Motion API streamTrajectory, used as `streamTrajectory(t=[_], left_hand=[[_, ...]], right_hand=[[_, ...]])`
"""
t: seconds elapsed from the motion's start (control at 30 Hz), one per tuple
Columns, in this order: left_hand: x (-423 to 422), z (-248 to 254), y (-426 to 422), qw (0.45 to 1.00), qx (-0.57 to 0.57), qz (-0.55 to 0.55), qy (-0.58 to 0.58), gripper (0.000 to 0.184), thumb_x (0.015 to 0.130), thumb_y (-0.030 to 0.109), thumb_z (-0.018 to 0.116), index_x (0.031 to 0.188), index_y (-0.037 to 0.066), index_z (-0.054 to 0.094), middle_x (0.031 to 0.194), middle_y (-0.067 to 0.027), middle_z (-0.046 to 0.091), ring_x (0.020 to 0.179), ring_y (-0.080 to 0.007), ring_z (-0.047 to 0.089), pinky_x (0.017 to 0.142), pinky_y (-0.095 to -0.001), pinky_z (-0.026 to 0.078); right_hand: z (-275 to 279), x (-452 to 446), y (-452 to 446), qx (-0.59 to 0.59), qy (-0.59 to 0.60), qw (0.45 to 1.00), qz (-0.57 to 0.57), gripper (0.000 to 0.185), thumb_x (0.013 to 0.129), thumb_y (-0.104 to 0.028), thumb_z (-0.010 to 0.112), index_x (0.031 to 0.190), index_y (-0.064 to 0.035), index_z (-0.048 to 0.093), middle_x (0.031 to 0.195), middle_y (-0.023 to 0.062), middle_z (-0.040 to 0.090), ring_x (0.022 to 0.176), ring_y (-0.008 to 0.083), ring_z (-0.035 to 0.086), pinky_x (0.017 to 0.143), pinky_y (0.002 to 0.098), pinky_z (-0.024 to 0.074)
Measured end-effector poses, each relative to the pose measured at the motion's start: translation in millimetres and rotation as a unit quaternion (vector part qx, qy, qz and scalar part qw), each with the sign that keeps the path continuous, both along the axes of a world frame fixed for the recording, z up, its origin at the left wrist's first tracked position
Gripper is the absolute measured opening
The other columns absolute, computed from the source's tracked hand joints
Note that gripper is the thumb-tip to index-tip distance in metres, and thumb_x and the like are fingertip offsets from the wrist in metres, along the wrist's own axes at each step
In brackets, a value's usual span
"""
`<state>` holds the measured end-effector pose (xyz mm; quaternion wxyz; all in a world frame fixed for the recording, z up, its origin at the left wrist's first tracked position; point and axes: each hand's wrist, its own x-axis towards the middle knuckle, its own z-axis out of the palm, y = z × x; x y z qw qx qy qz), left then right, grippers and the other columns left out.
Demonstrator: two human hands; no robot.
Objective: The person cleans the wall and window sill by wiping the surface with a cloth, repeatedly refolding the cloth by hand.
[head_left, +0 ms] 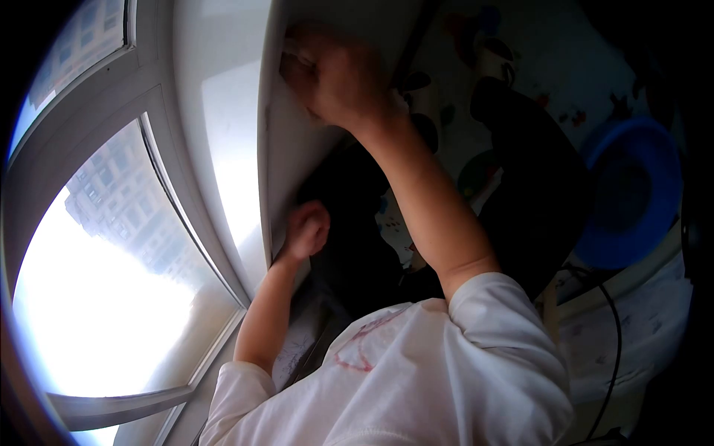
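While right hand blurs beside windowsill — red shirt print unreadable.

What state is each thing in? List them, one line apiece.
Left hand, curled into a fist.
Right hand, fingers bent, blurred, grip unclear.
Windowsill, partly sunlit.
Window pane, partly glaring with daylight.
Blue basin, dark inside, contents unclear.
Black cable, slack and curved.
White T-shirt, worn, creased.

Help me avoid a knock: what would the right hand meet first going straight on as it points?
Probably the pale wall below the windowsill, close beyond the right hand; depth is unclear, so they may be touching.
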<state>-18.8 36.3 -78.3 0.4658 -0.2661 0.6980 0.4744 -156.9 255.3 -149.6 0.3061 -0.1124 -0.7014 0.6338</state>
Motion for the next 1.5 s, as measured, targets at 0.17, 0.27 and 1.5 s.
streamTrajectory(t=[0.17, 0.27, 1.5], left_hand=[[-5, 2, 9, 0.999, -0.018, -0.026, 0.013, 0.018, 0.083, 0.013, 0.042, 0.067, 0.005, 0.044, 0.043, -0.0013, 0.034, 0.029, -0.0101, 0.03, 0.027, -0.0235, 0.022], [-8, 1, 11, 1.0, -0.02, -0.022, 0.01, 0.018, 0.083, 0.012, 0.042, 0.067, 0.005, 0.044, 0.043, -0.0014, 0.034, 0.029, -0.0099, 0.03, 0.027, -0.0234, 0.022], [-4, 0, 6, 0.999, -0.026, -0.038, 0.024, 0.016, 0.084, 0.014, 0.043, 0.069, 0.007, 0.046, 0.043, 0.0001, 0.033, 0.029, -0.0089, 0.028, 0.028, -0.0243, 0.02]], right_hand=[[-1, -3, 26, -0.103, -0.161, 0.976, 0.101, 0.015, 0.072, -0.017, 0.063, 0.085, -0.0094, 0.064, 0.076, 0.0069, 0.065, 0.064, 0.0255, 0.064, 0.059, 0.0357, 0.0531], [1, -4, 3, 0.048, 0.017, 0.998, 0.021, 0.016, 0.073, -0.018, 0.063, 0.084, -0.008, 0.063, 0.076, 0.0084, 0.064, 0.066, 0.0269, 0.064, 0.061, 0.0366, 0.053], [4, -2, 22, 0.001, -0.061, 0.998, 0.025, 0.018, 0.079, -0.021, 0.061, 0.086, -0.0047, 0.062, 0.084, 0.0183, 0.063, 0.081, 0.0335, 0.062, 0.073, 0.0423, 0.0499]])
